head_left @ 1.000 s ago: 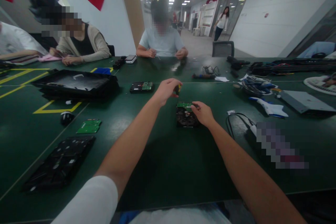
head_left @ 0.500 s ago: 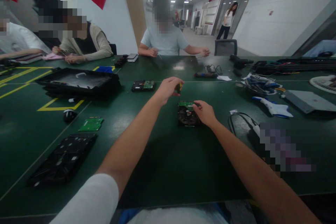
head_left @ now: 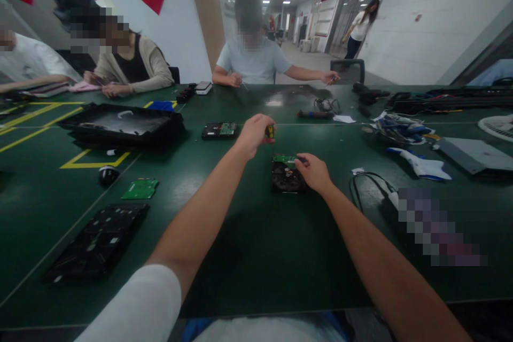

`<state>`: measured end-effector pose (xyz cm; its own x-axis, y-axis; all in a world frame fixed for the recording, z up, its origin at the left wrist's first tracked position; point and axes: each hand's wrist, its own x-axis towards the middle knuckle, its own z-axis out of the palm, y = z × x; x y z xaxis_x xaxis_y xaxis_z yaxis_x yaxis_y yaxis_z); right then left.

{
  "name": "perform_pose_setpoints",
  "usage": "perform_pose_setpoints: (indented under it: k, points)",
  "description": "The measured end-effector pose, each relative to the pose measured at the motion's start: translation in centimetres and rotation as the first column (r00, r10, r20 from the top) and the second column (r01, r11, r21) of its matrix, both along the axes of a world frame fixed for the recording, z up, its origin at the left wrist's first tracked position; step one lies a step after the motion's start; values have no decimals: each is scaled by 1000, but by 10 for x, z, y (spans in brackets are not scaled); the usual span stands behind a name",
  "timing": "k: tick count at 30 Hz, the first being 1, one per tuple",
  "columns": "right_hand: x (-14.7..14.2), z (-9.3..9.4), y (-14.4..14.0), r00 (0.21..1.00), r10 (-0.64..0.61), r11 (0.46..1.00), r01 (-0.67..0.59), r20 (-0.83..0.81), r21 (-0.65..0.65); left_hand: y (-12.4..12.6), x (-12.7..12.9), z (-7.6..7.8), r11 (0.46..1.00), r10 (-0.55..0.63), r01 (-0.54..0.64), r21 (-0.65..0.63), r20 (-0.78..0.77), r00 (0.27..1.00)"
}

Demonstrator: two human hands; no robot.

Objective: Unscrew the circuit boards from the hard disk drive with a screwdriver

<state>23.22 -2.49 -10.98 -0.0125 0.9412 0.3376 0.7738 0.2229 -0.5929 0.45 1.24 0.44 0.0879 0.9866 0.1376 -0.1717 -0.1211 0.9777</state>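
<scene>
My left hand [head_left: 255,134] is closed around the yellow-and-black handle of a screwdriver [head_left: 271,131]. Its thin shaft points down at the far left corner of a hard drive [head_left: 285,178]; whether the tip touches cannot be made out. This drive lies flat on the dark green table, a green circuit board [head_left: 284,159] showing along its far edge. My right hand [head_left: 315,172] grips the drive's right side near the far corner, thumb and fingers bent over the edge.
Left lie a larger black drive [head_left: 98,240], a loose green circuit board [head_left: 140,188] and a black tray [head_left: 120,123]. Another hard drive [head_left: 219,130] sits farther back. To the right are a cable [head_left: 371,175], a blue-and-white glove [head_left: 420,164] and a grey metal box [head_left: 476,155]. Co-workers sit opposite.
The screwdriver in my left hand has shifted slightly left and stands more upright. My right hand stays on the hard drive. The co-worker opposite has stretched an arm farther to the right.
</scene>
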Motion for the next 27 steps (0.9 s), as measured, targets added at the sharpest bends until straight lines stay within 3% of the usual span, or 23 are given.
perform_pose_setpoints:
  k: [3,10,14,19,23,27]
  points:
    - [1,0,0,1000,9,1000,-9,1,-2,1,0,0,999,35,-34,25,-32,999]
    - [1,1,0,1000,18,1000,-18,1,-12,-5,0,3,987,-145,148,-62,51,988]
    - [2,1,0,999,33,999,-33,-2,-9,-2,3,-1,995,-52,61,-76,116,992]
    - [3,-1,2,1000,31,999,-31,-5,-20,2,3,-3,999,49,-50,-15,-3,999]
    - [4,-3,2,1000,30,999,-31,-6,-16,-2,2,-1,997,-63,65,-49,29,998]
    - [5,-4,3,999,35,999,-35,-20,-7,-4,3,-1,962,-174,213,-172,216,961]
